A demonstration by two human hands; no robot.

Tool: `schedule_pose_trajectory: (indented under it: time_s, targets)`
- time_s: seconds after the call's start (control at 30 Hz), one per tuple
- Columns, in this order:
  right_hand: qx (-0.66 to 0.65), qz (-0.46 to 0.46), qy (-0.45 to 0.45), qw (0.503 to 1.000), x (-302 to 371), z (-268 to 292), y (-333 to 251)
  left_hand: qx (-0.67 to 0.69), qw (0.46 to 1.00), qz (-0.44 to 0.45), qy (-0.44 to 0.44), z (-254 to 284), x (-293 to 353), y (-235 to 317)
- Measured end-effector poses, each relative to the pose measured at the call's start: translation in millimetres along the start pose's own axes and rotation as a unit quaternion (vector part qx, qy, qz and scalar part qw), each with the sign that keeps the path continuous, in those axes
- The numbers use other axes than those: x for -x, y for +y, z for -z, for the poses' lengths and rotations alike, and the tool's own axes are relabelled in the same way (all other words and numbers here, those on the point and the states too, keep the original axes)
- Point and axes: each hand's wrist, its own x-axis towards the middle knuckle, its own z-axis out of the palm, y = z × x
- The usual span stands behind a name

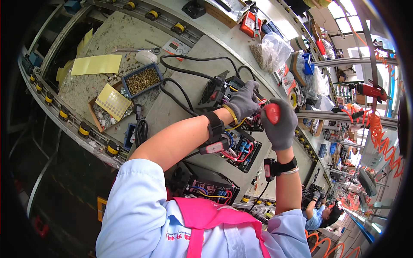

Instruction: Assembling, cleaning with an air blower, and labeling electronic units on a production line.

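Note:
My right hand (280, 127), in a grey glove, is closed around a red-handled screwdriver (272, 113); the rounded handle end shows, but its shaft is hidden. My left hand (243, 102), gloved too, has its fingers curled over an opened black electronic unit (214, 92). Its fingertips are among the parts and wires, and what they pinch is hidden. Close by, just below the hands, is an open circuit assembly (243, 150) with red, blue and yellow wires. Another opened unit (211, 189) lies nearer my body.
A blue bin of brass fasteners (142, 81), yellow sticker sheet (113, 102), wrench (137, 50) and black cable (141, 131) lie left. Black cords (180, 58) loop behind the units. A plastic bag of parts (271, 51) stands at the back; a red power tool (371, 91) hangs right. A co-worker (320, 213) is at right.

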Motion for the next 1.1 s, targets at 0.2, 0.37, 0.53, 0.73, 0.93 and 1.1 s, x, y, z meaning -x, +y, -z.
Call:
schedule_pose_trajectory:
  time_s: [0.2, 0.37, 0.53, 0.73, 0.93, 1.1]
  targets:
    - [-0.045, -0.112, 0.125, 0.985, 25.2, 49.7, -8.5, -0.046, 0.999, -0.009, -0.009, -0.8, 1.8, -3.3]
    - [-0.116, -0.17, 0.17, 0.964, 64.3, 79.3, -25.4, -0.123, 0.992, 0.004, -0.042, -1.9, 17.2, 24.2]
    - [-0.121, -0.21, 0.144, 0.96, 100.5, 88.0, -33.1, -0.242, 0.944, -0.225, 0.001, 29.2, 70.0, 65.9]
    - [-0.111, -0.19, 0.14, 0.965, 117.9, 73.4, -18.3, -0.242, 0.96, -0.141, 0.028, 73.6, 146.4, 58.7]
    - [-0.128, -0.164, 0.112, 0.972, 124.3, 54.4, -13.6, -0.408, 0.877, -0.222, 0.12, 82.4, 175.3, 30.4]
    - [-0.102, -0.122, 0.081, 0.984, 122.6, 40.1, -17.6, -0.509, 0.818, -0.25, 0.099, 82.8, 174.4, 28.3]
